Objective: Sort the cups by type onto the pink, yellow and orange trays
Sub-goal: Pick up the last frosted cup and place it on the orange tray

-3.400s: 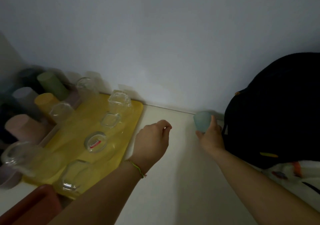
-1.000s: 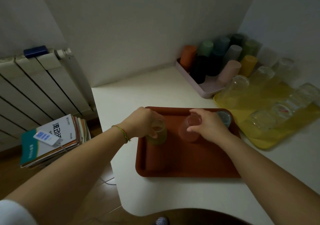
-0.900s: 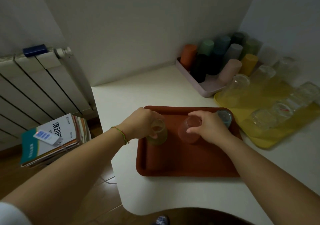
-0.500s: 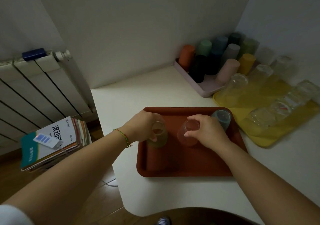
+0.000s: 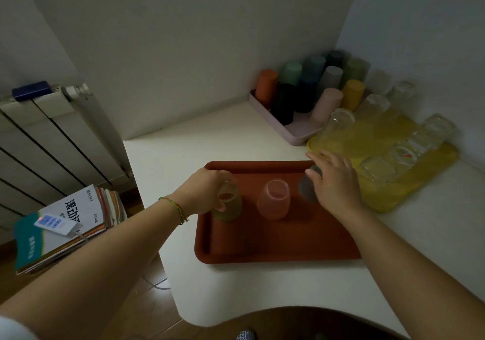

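On the orange tray (image 5: 275,242) three frosted cups stand upright in a row. My left hand (image 5: 202,192) grips the green cup (image 5: 232,210) at the left. The pink cup (image 5: 274,203) stands free in the middle. My right hand (image 5: 336,182) lies over the blue cup (image 5: 305,191) at the right, fingers stretched out and thumb on its top; most of that cup is hidden. Behind, the yellow tray (image 5: 380,204) carries several clear glasses (image 5: 341,122). The pink tray (image 5: 296,136) in the corner holds several opaque coloured cups (image 5: 326,103).
The white table (image 5: 210,140) sits in a wall corner, with its rounded front edge near me. A radiator (image 5: 52,140) stands at the left, and a stack of books (image 5: 65,224) with a white power strip (image 5: 56,224) on top lies on the floor below it.
My right hand has let go of the pink cup and moved right onto the blue cup. My left hand stays on the green cup. Earlier, the right hand fetched the blue cup from the far corner.
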